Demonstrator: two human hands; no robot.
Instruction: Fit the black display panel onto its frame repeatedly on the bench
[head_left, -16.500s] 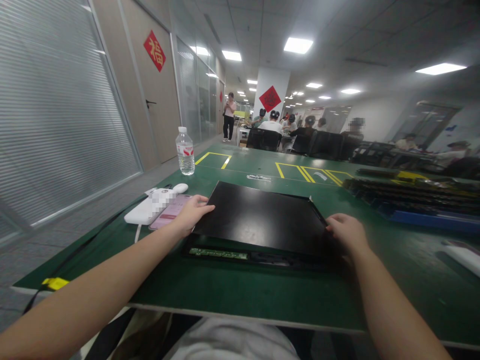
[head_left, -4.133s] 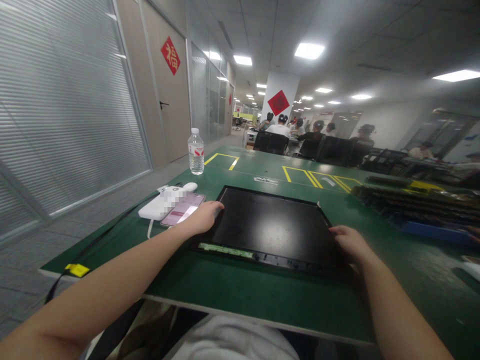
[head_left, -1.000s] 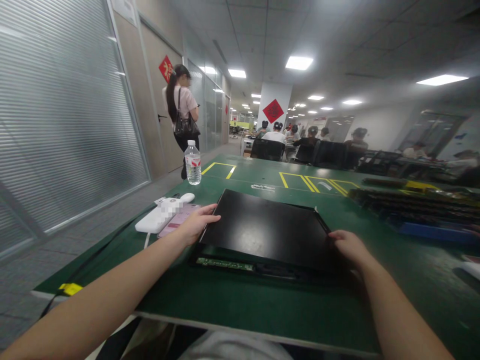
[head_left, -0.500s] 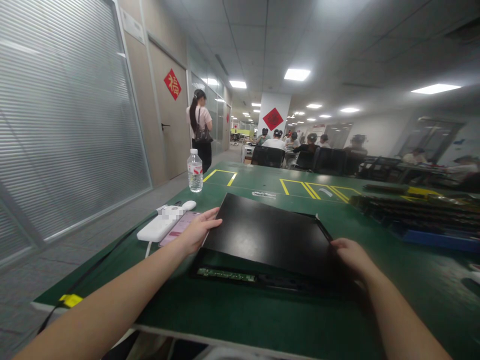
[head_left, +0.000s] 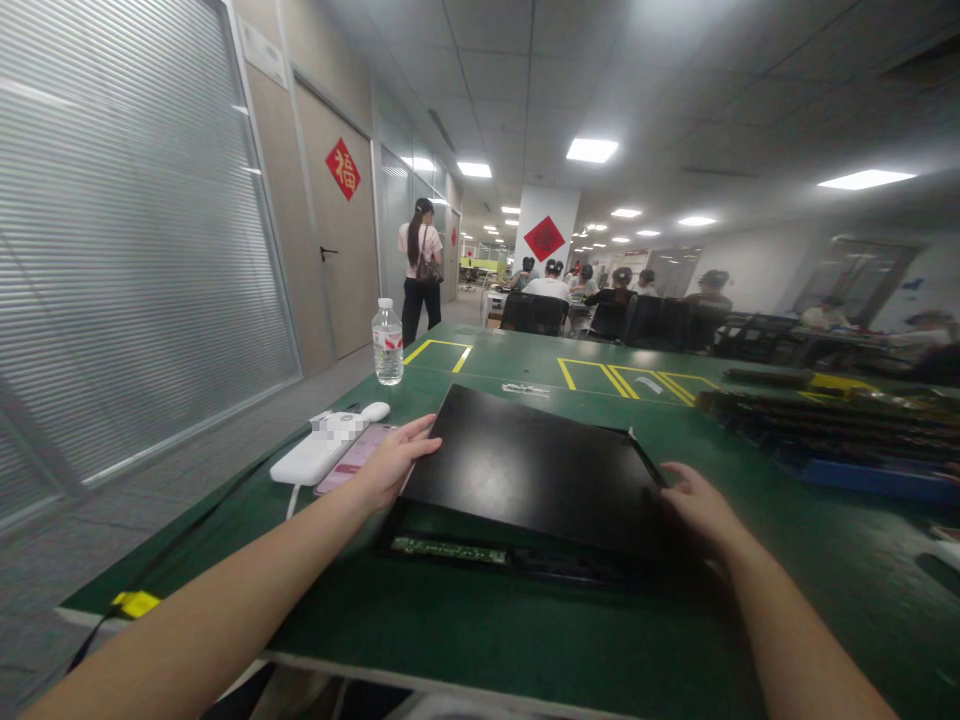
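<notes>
A flat black display panel point(head_left: 525, 460) lies tilted in front of me, a little askew over a dark frame point(head_left: 649, 462). Along the near side, a green circuit board strip point(head_left: 450, 550) shows below the panel's lower edge. My left hand point(head_left: 394, 460) is closed on the panel's left edge, thumb on top and the other fingers partly hidden. At the right edge, my right hand point(head_left: 697, 505) holds the panel and frame side between thumb and fingers, its index finger raised off the edge. What the lower fingers touch is hidden.
On the green table point(head_left: 480, 640), a white power bank point(head_left: 311, 455), a pink-screened phone point(head_left: 352, 460) and a water bottle point(head_left: 388, 345) stand left. Stacked dark panels point(head_left: 810, 430) and a blue tray point(head_left: 870, 478) lie right. A person point(head_left: 421, 265) stands beyond the table.
My right index finger has lifted from the panel's edge. The panel and my left hand hold nearly the same place. The standing person has moved farther off and slightly right.
</notes>
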